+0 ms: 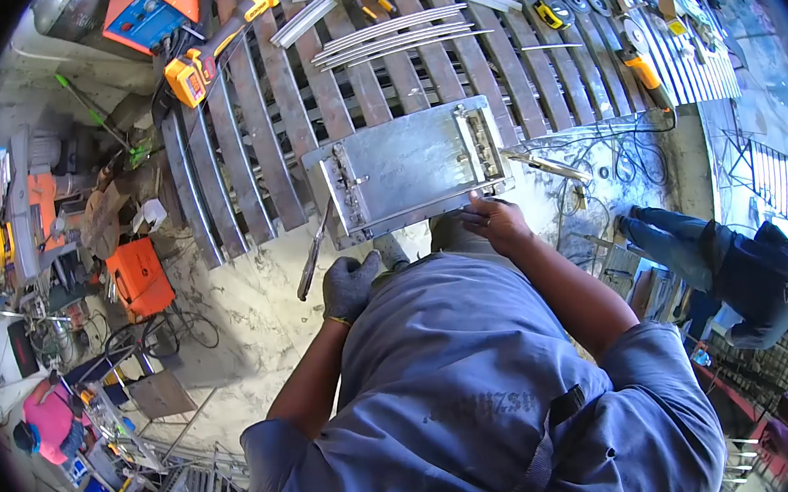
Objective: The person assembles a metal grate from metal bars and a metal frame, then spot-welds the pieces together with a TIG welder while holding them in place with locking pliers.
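Observation:
A rectangular grey metal panel (410,164) with raised strips at both ends lies at the near edge of the slatted metal bench. My right hand (500,222), bare with a ring, has its fingers bent at the panel's front edge, right of the middle. Below the panel's left corner is my left hand (349,286) in a grey glove, its fingers curled in; what they may hold is hidden. Locking pliers (314,254) hang at the panel's left side, near that glove. Another pair of pliers (548,167) sticks out from the right side.
On the slatted bench (236,166) are thin rods (398,37), a yellow grinder (191,76), another grinder (645,75) and a tape measure (552,14). An orange case (139,278) and cables are at left. A person (738,270) bends at right; another person (49,421) is far left.

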Available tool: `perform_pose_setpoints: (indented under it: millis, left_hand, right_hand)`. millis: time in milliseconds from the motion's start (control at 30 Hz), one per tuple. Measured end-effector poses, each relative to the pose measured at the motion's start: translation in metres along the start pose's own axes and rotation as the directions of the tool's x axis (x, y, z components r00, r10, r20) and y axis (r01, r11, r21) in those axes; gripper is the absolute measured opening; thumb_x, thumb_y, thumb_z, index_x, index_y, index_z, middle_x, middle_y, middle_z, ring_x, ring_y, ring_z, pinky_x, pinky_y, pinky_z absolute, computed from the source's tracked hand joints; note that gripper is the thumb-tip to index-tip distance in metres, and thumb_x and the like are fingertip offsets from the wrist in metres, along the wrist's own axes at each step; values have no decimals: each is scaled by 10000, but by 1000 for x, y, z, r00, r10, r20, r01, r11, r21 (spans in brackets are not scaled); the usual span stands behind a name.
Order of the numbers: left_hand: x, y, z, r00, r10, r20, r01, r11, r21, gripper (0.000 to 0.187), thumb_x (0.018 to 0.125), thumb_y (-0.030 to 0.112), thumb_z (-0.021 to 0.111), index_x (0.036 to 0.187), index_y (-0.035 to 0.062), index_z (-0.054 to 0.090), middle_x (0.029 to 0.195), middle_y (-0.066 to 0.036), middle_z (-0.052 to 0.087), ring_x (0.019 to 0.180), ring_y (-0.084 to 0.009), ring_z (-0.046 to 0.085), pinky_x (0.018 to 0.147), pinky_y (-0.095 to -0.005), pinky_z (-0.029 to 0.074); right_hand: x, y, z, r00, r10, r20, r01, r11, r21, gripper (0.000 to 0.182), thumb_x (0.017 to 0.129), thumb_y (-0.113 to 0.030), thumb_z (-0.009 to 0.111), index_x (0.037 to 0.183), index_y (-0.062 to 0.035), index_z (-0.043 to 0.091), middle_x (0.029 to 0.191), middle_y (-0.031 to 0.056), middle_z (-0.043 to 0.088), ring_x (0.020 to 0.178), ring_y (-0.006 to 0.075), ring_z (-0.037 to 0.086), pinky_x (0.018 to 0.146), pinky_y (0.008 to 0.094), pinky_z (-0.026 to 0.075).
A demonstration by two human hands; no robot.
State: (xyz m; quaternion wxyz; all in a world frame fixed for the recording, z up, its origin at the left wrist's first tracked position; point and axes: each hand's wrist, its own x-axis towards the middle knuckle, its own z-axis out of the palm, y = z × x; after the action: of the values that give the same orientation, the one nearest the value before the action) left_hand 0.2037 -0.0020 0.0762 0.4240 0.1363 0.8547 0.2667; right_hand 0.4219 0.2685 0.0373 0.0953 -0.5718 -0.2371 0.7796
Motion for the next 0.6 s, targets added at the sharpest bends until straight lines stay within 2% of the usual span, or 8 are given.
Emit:
perform_pose_setpoints:
  millis: [67,100,200,233,300,400,467,600]
  left_hand:
    - [-12,-12,13,961,-8,-276,-10,998,-63,634,876,501,934,1095,-50,710,1029,-197,754,942,-352,738,820,-473,578]
    - [-3,-24,25,915,69,-398,-106,992,-70,729,834,511,962,1183,-75,703,1085,-226,788,966,-310,766,841,-446,592]
    - [31,-1,26,971,-208,-117,131,874,-467,736,825,490,967,1237,-59,702,1140,-246,800,1010,-324,779,900,-441,600]
    - [53,-18,39,966,-229,-117,132,832,-539,735,809,452,978,1258,-63,707,1183,-232,800,1063,-346,784,943,-453,602]
    - [69,-14,45,938,-224,-266,65,864,-500,726,790,441,985,1243,-61,720,1164,-220,808,1049,-360,787,955,-461,603]
    - [76,-10,56,879,-201,-433,14,918,-397,397,866,288,943,1110,15,788,906,-91,786,705,-176,716,658,-372,578]
    - [78,-13,54,892,-186,-412,23,929,-369,440,861,294,944,1149,0,789,944,-110,804,770,-205,751,721,-388,599]
    - [62,17,41,894,-158,-420,21,950,-313,469,866,279,935,1205,-11,791,1032,-128,835,928,-253,795,863,-416,612]
  right_hand:
    - [3,-4,-4,996,-59,-60,55,996,-64,414,990,-244,882,1294,-47,681,1127,94,729,996,268,743,867,447,644]
    - [-2,-9,0,984,-150,-98,139,984,-110,433,956,-244,912,1258,-25,692,1134,91,731,969,257,735,842,437,633]
    - [-2,-25,8,975,-200,-98,183,970,-157,413,950,-229,918,1221,-3,704,1090,99,732,955,249,729,819,422,635]
    - [-2,-30,11,975,-192,-116,171,971,-168,387,939,-200,927,1186,15,720,1081,103,738,948,246,728,785,415,644]
    - [5,-35,12,973,-187,-132,159,967,-200,377,930,-173,932,1171,32,727,1078,108,741,931,245,729,764,411,648]
    - [10,-40,12,969,-189,-161,152,964,-217,340,916,-125,935,1143,42,745,1057,112,746,900,240,729,741,406,652]
    - [14,-39,10,964,-193,-181,146,958,-245,336,914,-117,933,1143,46,750,1055,114,751,892,234,728,734,401,641]
    - [26,-38,11,946,-219,-241,111,913,-393,358,924,-86,924,1170,67,715,1073,109,733,892,229,731,683,377,689]
